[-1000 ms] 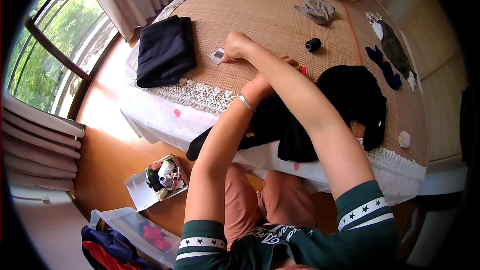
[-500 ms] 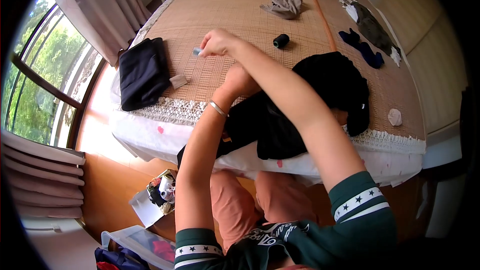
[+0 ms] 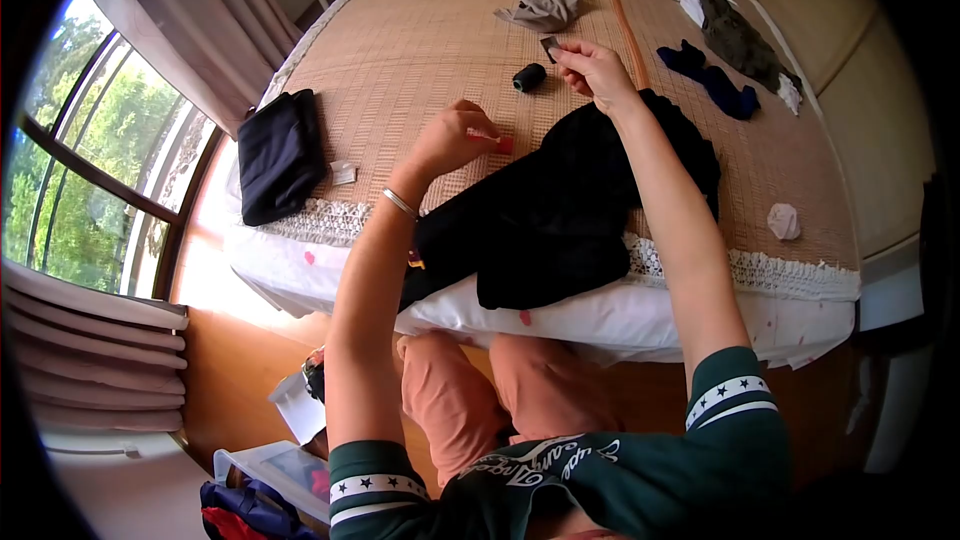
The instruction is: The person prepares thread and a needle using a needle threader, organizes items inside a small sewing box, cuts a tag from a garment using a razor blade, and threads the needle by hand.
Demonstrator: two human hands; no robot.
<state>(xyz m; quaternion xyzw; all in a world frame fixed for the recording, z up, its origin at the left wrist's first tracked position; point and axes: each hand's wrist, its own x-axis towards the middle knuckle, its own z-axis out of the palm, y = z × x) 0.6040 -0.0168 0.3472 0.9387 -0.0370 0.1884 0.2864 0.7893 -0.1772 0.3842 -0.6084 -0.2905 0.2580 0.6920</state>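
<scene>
My right hand (image 3: 597,75), raised over the mat, pinches a small dark flat piece (image 3: 549,48) between thumb and fingers. My left hand (image 3: 455,138) is closed round a small red item (image 3: 497,143) that sticks out toward the right. Below both hands, a black garment (image 3: 560,205) lies across the bed's front edge. A dark thread spool (image 3: 529,77) rests on the mat just left of my right hand. Folded dark cloth (image 3: 281,158) lies at the left, with a small whitish packet (image 3: 343,172) beside it.
Grey cloth (image 3: 545,5), a navy cloth (image 3: 710,80) and a dark olive garment (image 3: 735,35) lie farther back on the bed. A white round item (image 3: 784,221) is at the right. A clear plastic bin (image 3: 275,470) and an open box (image 3: 299,408) stand on the floor.
My right hand has swung from the left, across my left arm, to the right with the small flat piece. The arms are no longer crossed. The whitish packet now lies beside the folded cloth.
</scene>
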